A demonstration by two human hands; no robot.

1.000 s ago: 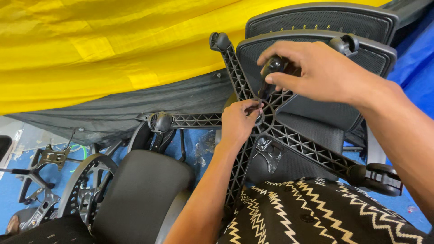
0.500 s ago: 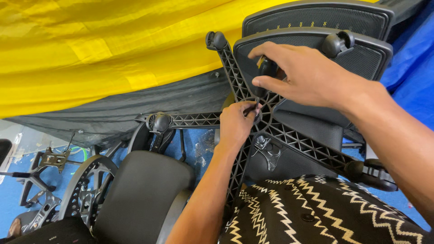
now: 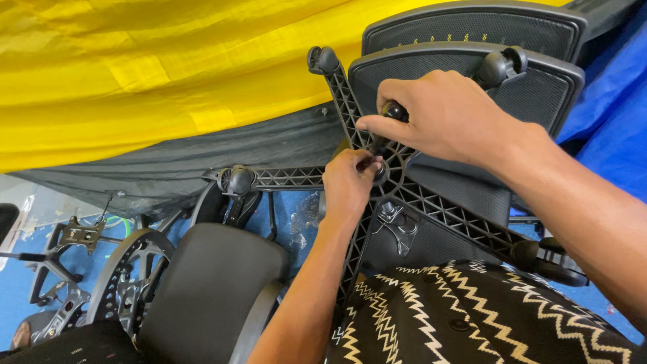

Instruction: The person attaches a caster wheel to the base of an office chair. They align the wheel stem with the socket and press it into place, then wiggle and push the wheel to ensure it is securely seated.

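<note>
Chair base (image 3: 431,202) upturned on lap, right hand (image 3: 445,118) gripping screwdriver (image 3: 381,131) at hub, left hand (image 3: 349,183) pinching hub centre, castor (image 3: 237,180) left.

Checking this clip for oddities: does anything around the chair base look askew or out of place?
Yes. The star-shaped chair base is tipped up, casters in the air, ribbed underside facing the camera. The right hand holds a dark-handled tool at its hub, the left hand beside it. Loose metal parts lie on the blue floor.
</note>
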